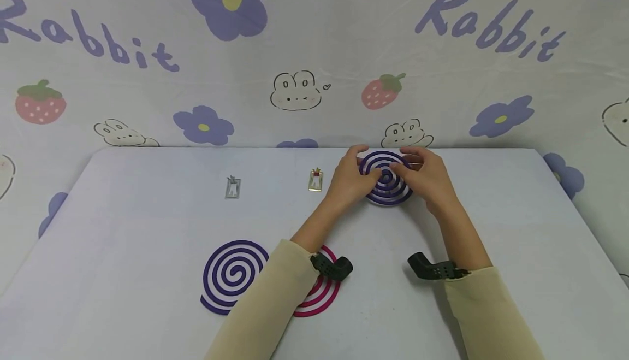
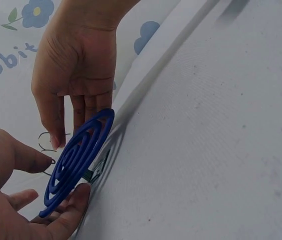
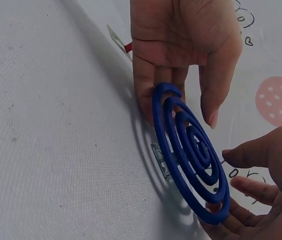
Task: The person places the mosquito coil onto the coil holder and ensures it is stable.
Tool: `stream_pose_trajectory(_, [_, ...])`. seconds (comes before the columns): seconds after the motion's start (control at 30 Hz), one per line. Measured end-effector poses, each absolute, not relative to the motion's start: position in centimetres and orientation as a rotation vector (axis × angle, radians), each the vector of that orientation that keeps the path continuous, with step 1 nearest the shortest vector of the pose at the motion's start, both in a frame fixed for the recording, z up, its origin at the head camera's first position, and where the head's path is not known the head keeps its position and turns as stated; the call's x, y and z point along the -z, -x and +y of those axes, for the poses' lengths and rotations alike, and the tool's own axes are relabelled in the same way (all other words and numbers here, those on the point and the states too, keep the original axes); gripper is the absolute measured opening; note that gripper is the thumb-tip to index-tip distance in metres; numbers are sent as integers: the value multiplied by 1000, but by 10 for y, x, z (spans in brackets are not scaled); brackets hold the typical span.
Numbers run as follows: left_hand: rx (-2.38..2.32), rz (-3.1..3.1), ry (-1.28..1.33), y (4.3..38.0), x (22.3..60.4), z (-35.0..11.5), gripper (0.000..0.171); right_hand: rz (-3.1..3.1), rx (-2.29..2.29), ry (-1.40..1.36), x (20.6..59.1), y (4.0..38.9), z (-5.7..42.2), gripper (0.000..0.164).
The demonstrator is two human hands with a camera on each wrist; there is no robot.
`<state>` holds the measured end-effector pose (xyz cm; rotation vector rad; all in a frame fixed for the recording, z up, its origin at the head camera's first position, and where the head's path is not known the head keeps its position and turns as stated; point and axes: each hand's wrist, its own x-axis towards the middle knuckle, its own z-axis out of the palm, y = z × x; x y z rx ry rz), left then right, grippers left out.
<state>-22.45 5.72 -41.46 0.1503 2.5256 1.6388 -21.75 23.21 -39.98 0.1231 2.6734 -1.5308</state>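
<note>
Both hands hold a dark blue mosquito coil (image 1: 386, 199) at the far right of the table, tilted to face me. My left hand (image 1: 350, 178) is at its left side, thumb by the coil's centre and fingers behind the rim. On the other side my right hand (image 1: 426, 178) has its thumb near the centre and its fingers curved behind the edge. Under the coil, a small metal coil stand (image 3: 162, 162) shows in the right wrist view, its upper part hidden by the rings.
A silver stand (image 1: 233, 188) and a gold stand (image 1: 315, 180) with a red top lie left of the hands. Nearer me are a purple coil (image 1: 237, 273) and a pink coil (image 1: 321, 305), partly covered by the left sleeve. A printed cloth (image 1: 334, 32) hangs behind the table.
</note>
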Motion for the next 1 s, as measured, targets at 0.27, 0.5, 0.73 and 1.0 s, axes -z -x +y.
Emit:
stream_pose_trajectory(0.27, [-1569,2565,-179,225,407,56,62,2699,1509,-144,394,219,233,58])
stream_pose_trajectory(0.5, [-1248,2743,-405,218,396,51,66,2874,1427,29,392,217,236,53])
stream_pose_trajectory(0.73, [-922,2772,-709,207,385,42,64,3047,1258,310,389,214,234,48])
stream_pose_trajectory(1.0, [-782,2674,-891,196,374,11,65,3085,1113,464,382,211,234,50])
